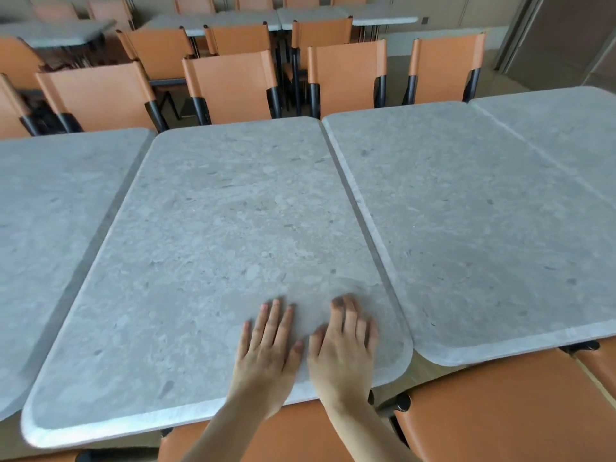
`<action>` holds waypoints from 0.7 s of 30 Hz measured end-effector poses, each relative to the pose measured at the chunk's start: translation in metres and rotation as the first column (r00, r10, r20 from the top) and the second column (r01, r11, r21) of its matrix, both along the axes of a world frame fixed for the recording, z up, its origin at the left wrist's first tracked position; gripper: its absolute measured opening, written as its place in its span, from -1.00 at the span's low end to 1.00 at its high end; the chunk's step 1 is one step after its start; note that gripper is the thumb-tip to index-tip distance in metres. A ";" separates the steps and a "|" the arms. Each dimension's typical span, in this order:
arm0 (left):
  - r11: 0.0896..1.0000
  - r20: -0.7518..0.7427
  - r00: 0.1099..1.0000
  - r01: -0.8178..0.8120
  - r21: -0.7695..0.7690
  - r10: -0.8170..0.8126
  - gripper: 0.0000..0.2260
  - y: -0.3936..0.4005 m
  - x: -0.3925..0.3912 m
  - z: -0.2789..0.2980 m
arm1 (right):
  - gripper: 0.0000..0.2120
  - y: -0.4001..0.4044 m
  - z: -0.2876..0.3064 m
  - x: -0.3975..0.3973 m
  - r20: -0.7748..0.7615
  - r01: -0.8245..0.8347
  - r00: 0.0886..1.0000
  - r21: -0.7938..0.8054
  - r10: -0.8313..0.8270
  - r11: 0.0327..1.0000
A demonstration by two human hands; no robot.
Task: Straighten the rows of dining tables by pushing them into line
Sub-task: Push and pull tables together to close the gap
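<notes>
A grey stone-topped dining table (213, 235) with rounded corners stands in front of me, in a row of like tables. My left hand (266, 351) and my right hand (343, 351) lie flat side by side on its near right part, fingers straight and pointing away from me. The table to the right (473, 208) sits close, with a narrow gap between the two; its near edge lies farther from me than the middle table's. A table to the left (50, 208) is separated by a wider dark gap.
Orange chairs with black legs line the far side (233, 81). Orange chair backs (500, 405) stand at the near edge, below my arms. A fourth tabletop (566, 128) continues the row at the right. More tables and chairs fill the room behind.
</notes>
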State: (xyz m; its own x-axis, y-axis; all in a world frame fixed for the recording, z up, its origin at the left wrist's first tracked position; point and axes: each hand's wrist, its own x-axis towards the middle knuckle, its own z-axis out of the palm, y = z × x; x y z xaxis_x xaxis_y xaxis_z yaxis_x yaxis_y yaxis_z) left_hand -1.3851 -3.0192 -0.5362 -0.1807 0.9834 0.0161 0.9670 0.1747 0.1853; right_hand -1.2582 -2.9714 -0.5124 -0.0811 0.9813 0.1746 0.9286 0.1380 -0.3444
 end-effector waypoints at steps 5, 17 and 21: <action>0.998 -0.014 1.000 -0.023 -0.054 0.022 -0.44 0.002 0.001 0.002 | -0.47 0.001 0.003 -0.001 -0.029 0.032 0.999 0.007 -0.032 0.999; 0.879 -0.042 0.999 -0.025 -0.476 0.006 -0.48 0.037 0.015 0.096 | -0.38 0.007 0.003 0.009 -0.164 -0.086 0.985 -0.187 0.055 0.979; 0.938 0.180 0.983 0.026 -0.347 0.040 -0.66 0.039 0.046 0.160 | -0.47 0.024 0.041 0.044 -0.442 -0.288 0.896 -0.523 0.034 0.802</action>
State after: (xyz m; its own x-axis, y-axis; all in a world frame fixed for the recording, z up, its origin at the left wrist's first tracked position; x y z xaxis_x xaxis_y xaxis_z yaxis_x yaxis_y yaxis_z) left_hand -1.3392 -2.9798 -0.3758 -0.1554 0.9204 -0.3588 0.9210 0.2664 0.2843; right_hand -1.2138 -2.9470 -0.4710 -0.2967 0.8883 -0.3504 0.6763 -0.0636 -0.7338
